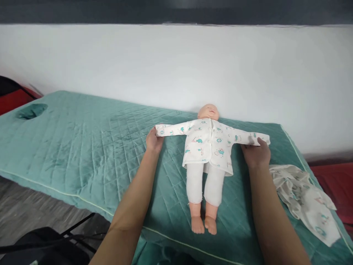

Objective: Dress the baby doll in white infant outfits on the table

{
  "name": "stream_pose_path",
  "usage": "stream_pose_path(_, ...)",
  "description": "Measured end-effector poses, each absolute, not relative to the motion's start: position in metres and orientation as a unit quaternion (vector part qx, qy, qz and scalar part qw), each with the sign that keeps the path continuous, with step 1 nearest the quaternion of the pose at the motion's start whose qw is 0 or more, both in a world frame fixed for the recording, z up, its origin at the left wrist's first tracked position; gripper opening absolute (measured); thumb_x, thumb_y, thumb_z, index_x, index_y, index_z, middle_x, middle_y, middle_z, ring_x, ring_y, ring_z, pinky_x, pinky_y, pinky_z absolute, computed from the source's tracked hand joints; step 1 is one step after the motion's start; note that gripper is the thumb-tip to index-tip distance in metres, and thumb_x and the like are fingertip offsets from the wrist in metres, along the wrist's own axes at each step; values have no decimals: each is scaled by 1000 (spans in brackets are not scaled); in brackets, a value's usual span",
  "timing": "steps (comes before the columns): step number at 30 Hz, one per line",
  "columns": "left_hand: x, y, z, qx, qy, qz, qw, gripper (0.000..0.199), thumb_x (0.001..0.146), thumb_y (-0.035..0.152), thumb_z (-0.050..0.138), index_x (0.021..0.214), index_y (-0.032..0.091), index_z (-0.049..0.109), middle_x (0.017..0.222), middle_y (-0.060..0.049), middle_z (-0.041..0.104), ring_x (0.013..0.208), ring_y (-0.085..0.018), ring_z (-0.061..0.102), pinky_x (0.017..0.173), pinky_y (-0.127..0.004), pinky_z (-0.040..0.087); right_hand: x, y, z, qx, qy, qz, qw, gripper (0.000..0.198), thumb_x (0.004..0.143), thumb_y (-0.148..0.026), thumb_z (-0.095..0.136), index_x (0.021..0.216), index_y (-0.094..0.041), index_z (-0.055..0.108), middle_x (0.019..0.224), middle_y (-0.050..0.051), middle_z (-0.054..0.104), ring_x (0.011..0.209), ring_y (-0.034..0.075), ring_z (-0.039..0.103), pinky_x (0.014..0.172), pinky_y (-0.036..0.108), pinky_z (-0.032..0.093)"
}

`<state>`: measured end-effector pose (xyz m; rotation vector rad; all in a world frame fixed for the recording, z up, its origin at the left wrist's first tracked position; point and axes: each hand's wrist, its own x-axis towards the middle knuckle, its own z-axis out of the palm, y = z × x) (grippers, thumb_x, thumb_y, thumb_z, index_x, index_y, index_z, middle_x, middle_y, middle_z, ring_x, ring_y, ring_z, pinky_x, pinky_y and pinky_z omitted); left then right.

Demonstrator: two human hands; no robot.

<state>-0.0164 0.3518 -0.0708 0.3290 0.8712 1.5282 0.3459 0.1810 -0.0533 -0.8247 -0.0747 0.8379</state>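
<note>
A baby doll (197,223) lies on its back on the green quilted bed cover (91,147), its head by the wall and its bare feet toward me. It wears a white patterned baby jacket (198,143), front closed, with both sleeves stretched out sideways. My left hand (154,140) pinches the cuff of the sleeve on the left. On the other side my right hand (256,152) grips the right sleeve near its end, thumb on top and fingers partly hidden beneath. Whether the doll's hands are inside the sleeves cannot be seen.
A crumpled white patterned cloth (306,202) lies right of my right forearm. The bed has a face hole (32,111) at far left. A white wall (176,66) runs behind it. Red objects (335,187) stand past the right edge, and a black chair-like item (44,244) is at lower left.
</note>
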Motion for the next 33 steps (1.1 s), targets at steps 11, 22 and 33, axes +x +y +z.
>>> stream_pose_path(11, -16, 331, -63, 367, 476, 733, 317, 11, 91, 17, 53, 100, 20, 59, 110, -4, 68, 112, -14, 64, 106, -31, 46, 338, 167, -59, -565, -211, 4, 798, 56, 76, -7, 63, 128, -25, 49, 141, 5, 56, 135, 12, 51, 117, 34, 35)
stream_pose_path(22, 23, 194, -48, 743, 265, 469, 397, 29, 84, 28, 68, 112, 28, 72, 127, -9, 64, 127, -29, 51, 119, -48, 31, 218, 86, -58, -634, -597, 10, 492, 43, 83, -40, 74, 122, -25, 64, 119, 10, 58, 116, 27, 54, 98, 47, 49)
stream_pose_path(33, 32, 179, -59, 779, 334, 461, 264, 25, 85, 30, 66, 109, 25, 71, 109, -10, 59, 110, -28, 51, 104, -44, 39, 221, 95, -63, -667, -554, 11, 497, 24, 96, -42, 53, 92, -22, 65, 90, 5, 63, 85, 20, 58, 82, 36, 47)
